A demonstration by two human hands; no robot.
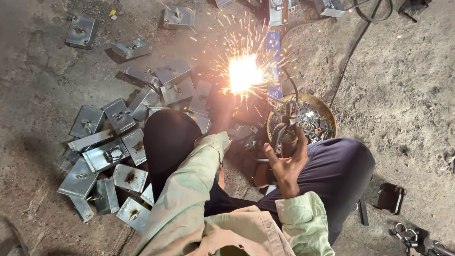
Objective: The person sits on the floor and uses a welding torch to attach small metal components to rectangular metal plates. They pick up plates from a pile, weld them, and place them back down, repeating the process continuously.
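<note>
Rough, dusty concrete floor (407, 85)

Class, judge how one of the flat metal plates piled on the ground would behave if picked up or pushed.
A metal plate looks rigid sheet steel, so probably stiff and heavy for its size. Lying flat, it would likely slide rather than roll. Its cut edges may be sharp, and any near the sparks possibly hot.

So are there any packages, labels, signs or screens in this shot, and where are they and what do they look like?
Blue strip: on the ground just right of the sparks, long, narrow, upright in the picture, blue with pale markings too blurred to make out; possibly a label.
Yellow scrap: top left on the dirt, small, squarish, plain yellow.
No packages, signs or screens show.
</note>
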